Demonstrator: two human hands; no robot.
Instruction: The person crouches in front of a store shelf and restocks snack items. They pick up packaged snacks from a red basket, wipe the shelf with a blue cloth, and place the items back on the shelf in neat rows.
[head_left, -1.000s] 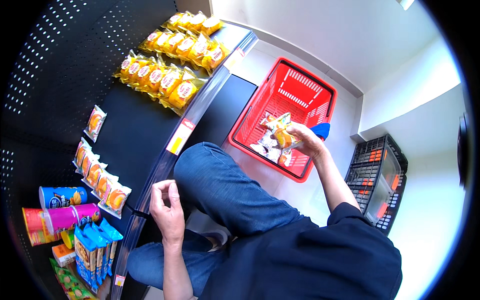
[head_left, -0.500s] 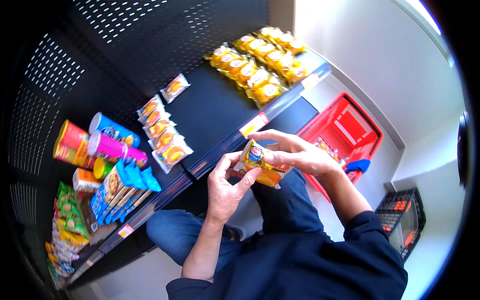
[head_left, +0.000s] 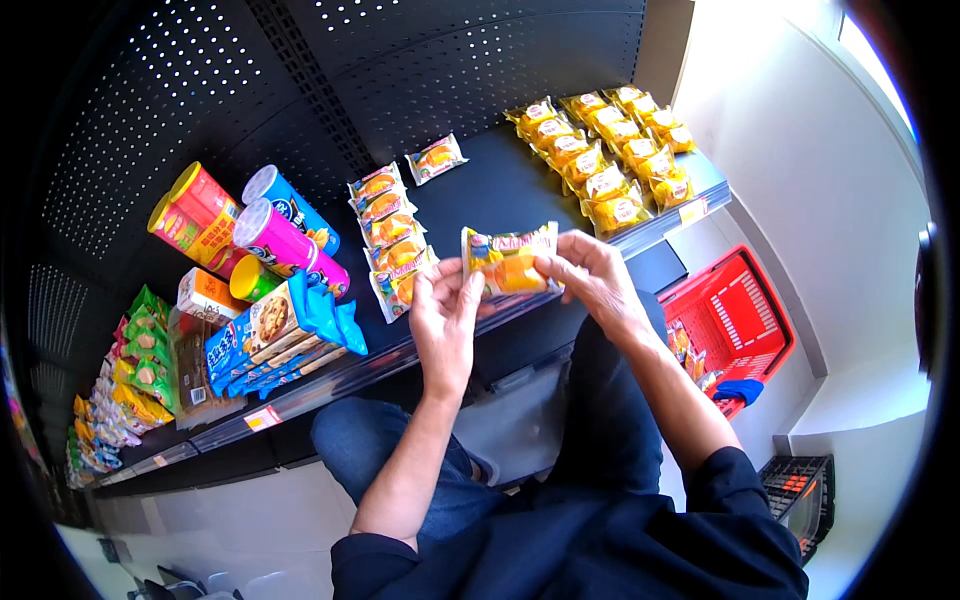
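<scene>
Both sets of fingers pinch one yellow snack packet (head_left: 510, 260), left hand (head_left: 445, 315) and right hand (head_left: 595, 280) at opposite ends, above the black shelf (head_left: 490, 190); shelved packet row (head_left: 393, 235) lies near, red basket (head_left: 735, 325) holds more, placement judged pending.

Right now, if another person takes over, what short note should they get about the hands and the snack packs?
Left hand: holds the left end of the yellow snack pack.
Right hand: pinches the right end of the same pack, above the shelf edge.
Things: a short row of like packs lies on the black shelf; a bigger group lies at the far right. The red basket on the floor holds more packs.
Done: several packs on the shelf.
Left: the held pack and those in the basket.
</scene>
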